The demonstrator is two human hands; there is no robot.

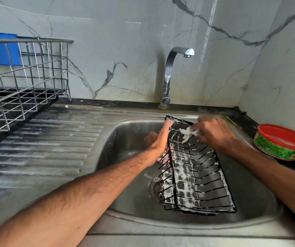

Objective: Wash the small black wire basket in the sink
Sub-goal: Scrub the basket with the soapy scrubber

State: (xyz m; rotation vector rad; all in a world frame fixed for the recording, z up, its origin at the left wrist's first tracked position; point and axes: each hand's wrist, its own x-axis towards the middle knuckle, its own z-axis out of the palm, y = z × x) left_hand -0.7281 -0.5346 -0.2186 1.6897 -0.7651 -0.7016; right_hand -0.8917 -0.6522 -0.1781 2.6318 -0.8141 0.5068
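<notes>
The black wire basket [194, 175] stands tilted in the sink [125, 132], at about 5 o'clock from the tap [171, 75], streaked with foam. The left hand [158, 139] clasps its left rim, fingers wrapped around the wire. The right hand [212, 132], fingers bunched on a soapy white scrubber [187, 131], presses the basket's top end. A red-lidded tub [282, 141] sits at 3 o'clock.

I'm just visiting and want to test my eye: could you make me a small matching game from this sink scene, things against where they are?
Things:
1. black wire basket
2. red-lidded tub
3. steel dish rack
4. tap

Places:
A. counter, right of the sink
B. behind the basin, against the wall
C. tilted in the basin, soapy
D. left, beside the ridged drainboard

Pairs: 1-C, 2-A, 3-D, 4-B
</notes>
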